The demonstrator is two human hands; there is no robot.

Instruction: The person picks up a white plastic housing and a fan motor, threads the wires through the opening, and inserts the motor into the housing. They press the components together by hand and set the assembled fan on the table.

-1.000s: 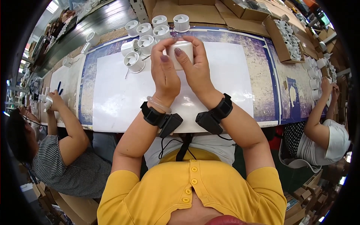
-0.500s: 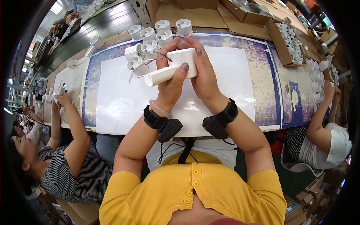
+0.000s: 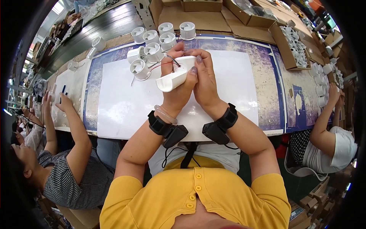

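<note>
Clearly, the left hand (image 3: 180,91) and right hand (image 3: 206,82) clasp the white casing (image 3: 170,81). Gentle pressure seems wise, keeping its wires (image 3: 174,60) unpinched.

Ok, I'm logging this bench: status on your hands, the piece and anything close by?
Left hand and right hand together, holding. White plastic piece between them, partly covered. White fan units clustered beyond, to the left.
</note>
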